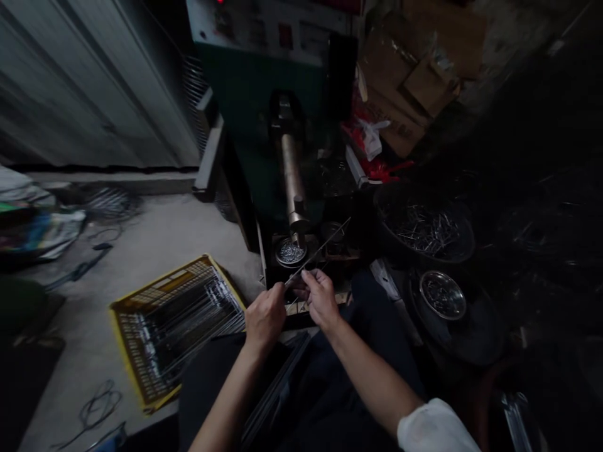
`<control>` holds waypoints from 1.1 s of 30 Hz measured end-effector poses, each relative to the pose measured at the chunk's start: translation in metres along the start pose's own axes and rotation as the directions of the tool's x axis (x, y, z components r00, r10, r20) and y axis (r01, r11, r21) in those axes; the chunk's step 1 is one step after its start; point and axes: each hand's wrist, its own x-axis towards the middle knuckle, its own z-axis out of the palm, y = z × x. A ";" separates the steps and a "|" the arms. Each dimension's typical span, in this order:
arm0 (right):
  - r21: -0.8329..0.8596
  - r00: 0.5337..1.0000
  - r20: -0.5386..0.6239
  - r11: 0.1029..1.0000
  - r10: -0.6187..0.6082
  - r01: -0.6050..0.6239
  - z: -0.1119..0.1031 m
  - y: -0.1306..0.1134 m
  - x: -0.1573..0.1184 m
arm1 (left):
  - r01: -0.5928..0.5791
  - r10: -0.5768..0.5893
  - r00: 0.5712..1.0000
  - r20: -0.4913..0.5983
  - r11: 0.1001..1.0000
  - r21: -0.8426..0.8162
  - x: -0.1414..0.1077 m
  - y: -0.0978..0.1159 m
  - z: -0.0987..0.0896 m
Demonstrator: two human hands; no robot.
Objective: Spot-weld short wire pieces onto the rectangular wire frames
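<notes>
left hand (266, 317) and right hand (321, 296) shared 1 thin rod (320, 249)

in the head view, the left hand was closed on the thin rod's near part and the right hand pinched it farther along; its far end slanted out beyond the right hand. a dish (292, 264) of metal bits (288, 252) lay just ahead of both hands, a yellow basket (157, 285) left of the left hand.

Crate (123, 348) here's yellow, gridded sides; grey striped wall (103, 88) beyond it, dull-grey rod (323, 247) and green-and-white machine (235, 75) to its right.
</notes>
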 end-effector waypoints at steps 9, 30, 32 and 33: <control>-0.047 0.996 0.023 0.995 -0.087 0.088 0.016 -0.010 0.008 | 0.009 -0.009 1.000 -0.002 1.000 -0.030 0.016 -0.003 0.002; -0.056 0.984 -0.088 0.987 -0.158 0.153 0.025 -0.007 0.024 | 0.004 -0.013 0.996 -0.094 0.996 -0.088 0.031 -0.004 0.009; -0.052 0.984 -0.082 0.986 -0.160 0.156 0.026 -0.007 0.024 | 0.007 -0.015 0.995 -0.097 0.996 -0.086 0.031 -0.004 0.008; -0.047 0.984 -0.076 0.986 -0.160 0.157 0.027 -0.007 0.024 | 0.007 -0.015 0.995 -0.096 0.996 -0.086 0.031 -0.005 0.007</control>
